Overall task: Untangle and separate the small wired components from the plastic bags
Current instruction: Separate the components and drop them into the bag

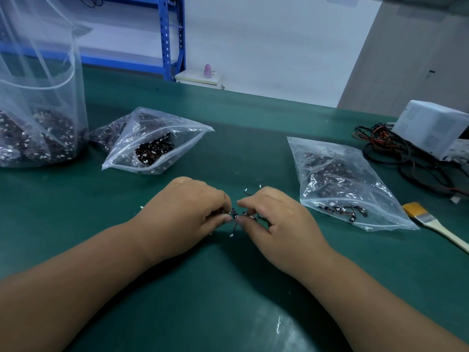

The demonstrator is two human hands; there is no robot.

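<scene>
Two bare forearms reach in from the near edge of the green bench (228,288) and meet near its middle; between the fingertips sits a small tangle of wired components (237,215), black bodies on thin dark leads, with a white plug dangling beneath; the left hand (187,212) pinches the tangle's left side between curled thumb and forefinger; the right hand (276,219) pinches the right side likewise, its other fingers loosely bent; the two hands' fingertips are almost touching; at 1 o'clock from the tangle, just past the right knuckles, a loose component (247,192) lies on the bench; at 3 o'clock a flat zip bag (342,184) lies with a few dark parts near its front lip; at 11 o'clock an open zip bag (157,146) gapes toward the person, packed with wired parts; at 10 o'clock a tall clear bag (38,110) stands upright, its bottom heaped with more; beyond the flat bag at 3 o'clock lies a brush (431,222) with yellow bristles and a pale handle; at 2 o'clock a white box (434,128) sits among black and red cables (396,153); blue shelving (165,36) stands behind the bench at 11 o'clock.
</scene>
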